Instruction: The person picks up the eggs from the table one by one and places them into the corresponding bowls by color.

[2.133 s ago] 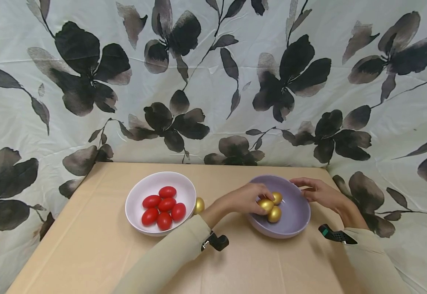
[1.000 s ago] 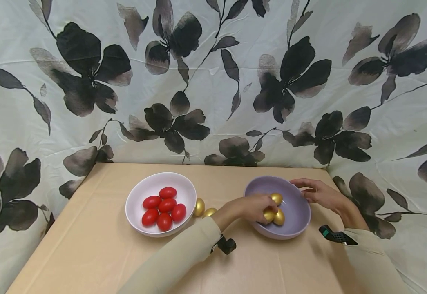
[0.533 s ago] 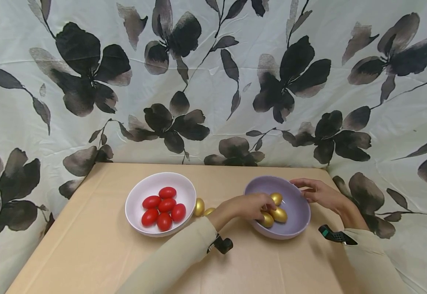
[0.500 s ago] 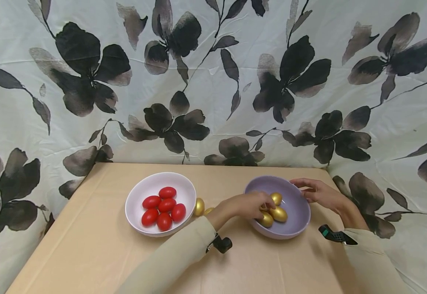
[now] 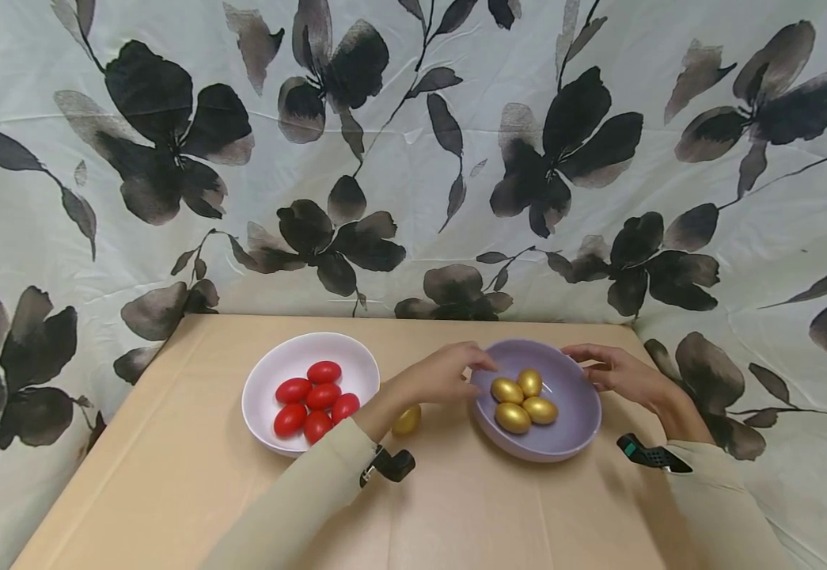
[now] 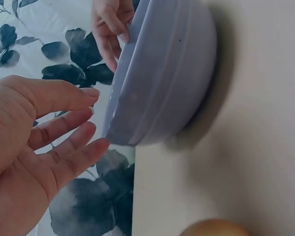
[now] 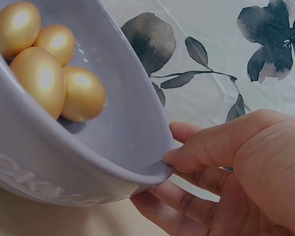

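Note:
A purple bowl (image 5: 571, 416) holds several golden eggs (image 5: 512, 418) clustered toward its left side. My left hand (image 5: 440, 377) hovers beside the bowl's left rim with its fingers spread and nothing between them; the left wrist view shows its fingertips right by the rim. On the far right, my right hand (image 5: 623, 377) pinches the bowl's rim, with the thumb (image 7: 179, 158) on the inner edge and the fingers outside and under it. Beneath my left wrist a golden egg (image 5: 407, 420) lies on the table, partly covered by the forearm.
A pale pink-white bowl (image 5: 265, 388) with several red eggs (image 5: 289, 420) stands to the left, its right front edge behind my left sleeve (image 5: 328, 483). Both stand on a tan-covered table (image 5: 491, 514). A floral cloth (image 5: 413, 158) hangs along the back.
My left hand has let go of a golden egg inside the purple bowl, lifted out and moved left past the rim. The right hand stays at the bowl's right edge.

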A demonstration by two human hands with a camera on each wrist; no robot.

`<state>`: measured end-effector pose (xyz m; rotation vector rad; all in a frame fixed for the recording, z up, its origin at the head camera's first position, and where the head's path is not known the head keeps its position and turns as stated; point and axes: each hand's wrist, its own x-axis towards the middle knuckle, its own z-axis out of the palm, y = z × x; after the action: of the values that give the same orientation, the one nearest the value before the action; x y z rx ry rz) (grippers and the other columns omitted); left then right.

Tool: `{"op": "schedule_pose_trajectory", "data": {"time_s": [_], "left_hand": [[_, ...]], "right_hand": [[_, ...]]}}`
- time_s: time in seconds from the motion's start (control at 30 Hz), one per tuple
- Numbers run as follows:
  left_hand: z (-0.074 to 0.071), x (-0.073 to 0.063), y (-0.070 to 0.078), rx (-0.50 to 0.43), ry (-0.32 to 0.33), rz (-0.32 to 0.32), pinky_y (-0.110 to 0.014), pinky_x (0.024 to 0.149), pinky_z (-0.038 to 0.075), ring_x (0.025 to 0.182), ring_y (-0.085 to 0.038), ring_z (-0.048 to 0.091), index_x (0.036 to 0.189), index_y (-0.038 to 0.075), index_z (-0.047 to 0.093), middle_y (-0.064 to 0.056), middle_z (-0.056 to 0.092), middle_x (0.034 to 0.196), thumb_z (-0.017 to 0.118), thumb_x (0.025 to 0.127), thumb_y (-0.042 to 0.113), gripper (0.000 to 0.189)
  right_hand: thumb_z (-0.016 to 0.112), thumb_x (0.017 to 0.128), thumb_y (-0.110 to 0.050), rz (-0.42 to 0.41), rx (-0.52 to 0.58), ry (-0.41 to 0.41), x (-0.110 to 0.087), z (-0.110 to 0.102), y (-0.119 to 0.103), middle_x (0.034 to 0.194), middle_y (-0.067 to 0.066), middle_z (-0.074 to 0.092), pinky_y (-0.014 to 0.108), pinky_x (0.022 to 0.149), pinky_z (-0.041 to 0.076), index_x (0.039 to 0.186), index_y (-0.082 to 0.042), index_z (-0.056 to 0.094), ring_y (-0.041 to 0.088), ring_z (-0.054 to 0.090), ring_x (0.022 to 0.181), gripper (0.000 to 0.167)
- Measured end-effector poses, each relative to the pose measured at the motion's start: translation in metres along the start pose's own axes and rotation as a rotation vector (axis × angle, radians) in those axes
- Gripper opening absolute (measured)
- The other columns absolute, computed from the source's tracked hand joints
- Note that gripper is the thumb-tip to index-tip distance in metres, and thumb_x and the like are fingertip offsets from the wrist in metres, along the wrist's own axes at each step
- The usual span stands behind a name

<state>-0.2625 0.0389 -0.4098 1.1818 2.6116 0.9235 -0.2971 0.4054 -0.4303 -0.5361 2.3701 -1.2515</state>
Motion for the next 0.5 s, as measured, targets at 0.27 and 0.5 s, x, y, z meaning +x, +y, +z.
{"op": "schedule_pose_trajectory", "data": {"time_s": [0.27, 0.5], "left_hand": [[-0.006, -0.025, -0.008, -0.068, 0.019, -0.070, -0.036, 0.096, 0.055, 0.114, -0.025, 0.063, 0.130, 0.004, 0.066, -0.010, 0.065, 0.123, 0.069, 0.088, 0.001, 0.042], [0.002, -0.047, -0.013, -0.142, 0.092, -0.173, -0.039, 0.100, 0.053, 0.117, -0.025, 0.061, 0.134, 0.004, 0.062, -0.009, 0.063, 0.126, 0.070, 0.090, 0.002, 0.044]], "right_hand": [[0.051, 0.098, 0.001, 0.016, -0.002, 0.004, 0.001, 0.001, -0.002, 0.149, 0.030, 0.044, 0.034, 0.085, 0.057, 0.149, -0.004, 0.048, 0.041, 0.058, 0.124, 0.051], [0.051, 0.098, 0.001, 0.016, -0.012, 0.010, 0.001, 0.002, -0.003, 0.150, 0.029, 0.044, 0.036, 0.087, 0.057, 0.149, -0.005, 0.048, 0.042, 0.058, 0.125, 0.052]]}}
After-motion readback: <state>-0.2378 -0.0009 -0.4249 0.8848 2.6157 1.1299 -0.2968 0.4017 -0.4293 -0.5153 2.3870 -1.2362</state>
